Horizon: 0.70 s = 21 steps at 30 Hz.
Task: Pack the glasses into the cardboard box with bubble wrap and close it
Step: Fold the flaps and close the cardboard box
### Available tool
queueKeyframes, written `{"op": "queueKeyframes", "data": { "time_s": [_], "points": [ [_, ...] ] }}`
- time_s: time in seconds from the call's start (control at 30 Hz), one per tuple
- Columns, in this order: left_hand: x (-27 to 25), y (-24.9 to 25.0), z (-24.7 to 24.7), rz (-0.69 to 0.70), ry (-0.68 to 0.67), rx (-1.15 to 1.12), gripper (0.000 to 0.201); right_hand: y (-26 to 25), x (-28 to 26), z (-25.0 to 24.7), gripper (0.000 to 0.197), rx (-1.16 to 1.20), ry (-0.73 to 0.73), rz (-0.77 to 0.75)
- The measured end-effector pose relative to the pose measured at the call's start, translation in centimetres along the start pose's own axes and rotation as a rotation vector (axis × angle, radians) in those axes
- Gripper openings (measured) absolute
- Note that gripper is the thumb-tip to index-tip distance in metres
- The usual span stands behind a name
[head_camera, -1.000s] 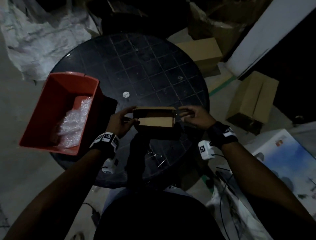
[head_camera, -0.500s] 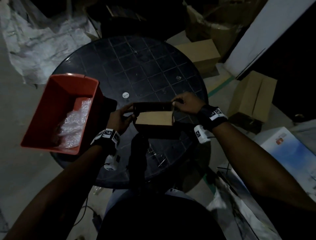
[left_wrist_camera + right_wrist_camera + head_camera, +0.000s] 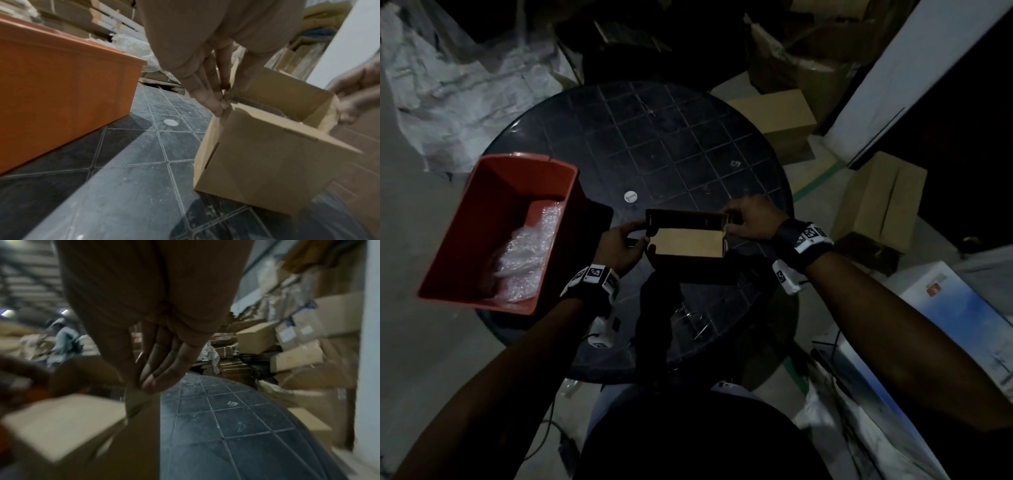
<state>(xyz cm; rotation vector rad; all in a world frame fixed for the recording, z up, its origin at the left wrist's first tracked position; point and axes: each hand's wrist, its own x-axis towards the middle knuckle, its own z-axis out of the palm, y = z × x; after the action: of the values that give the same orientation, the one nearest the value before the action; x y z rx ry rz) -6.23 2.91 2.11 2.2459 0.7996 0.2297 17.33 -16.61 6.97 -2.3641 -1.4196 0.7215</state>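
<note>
Now both hands hold the open cardboard box (image 3: 688, 244) on the tabletop (image 3: 654, 144): left hand (image 3: 619, 245) fingers (image 3: 207, 97) pinching its left corner, right hand (image 3: 751, 219) fingers (image 3: 156, 373) gripping its right edge.

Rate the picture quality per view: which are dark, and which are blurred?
Head view: underexposed, the arms and lap near black, though the cardboard box and red bin read clearly. Left wrist view: well lit and mostly sharp on the left hand at the box rim, soft toward the right edge. Right wrist view: heavy motion blur, with the right hand dim and the box smeared.
</note>
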Motion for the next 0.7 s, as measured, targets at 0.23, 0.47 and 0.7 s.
{"op": "queueKeyframes", "data": {
  "time_s": [0.23, 0.47, 0.7],
  "points": [
    [0.9, 1.2, -0.7, -0.134, 0.015, -0.176, 0.035, -0.1, -0.6, 1.1, 0.034, 0.094, 0.053, 0.014],
    [2.8, 1.2, -1.1, -0.309, -0.023, -0.258, 0.052, -0.1, -0.1, 1.2, 0.033, 0.072, 0.03, 0.04],
    [4.2, 1.4, -1.1, -0.485, -0.135, -0.546, 0.033, 0.6, -0.6, 3.6, 0.059, 0.148, -0.003, -0.009]
  ]
}}
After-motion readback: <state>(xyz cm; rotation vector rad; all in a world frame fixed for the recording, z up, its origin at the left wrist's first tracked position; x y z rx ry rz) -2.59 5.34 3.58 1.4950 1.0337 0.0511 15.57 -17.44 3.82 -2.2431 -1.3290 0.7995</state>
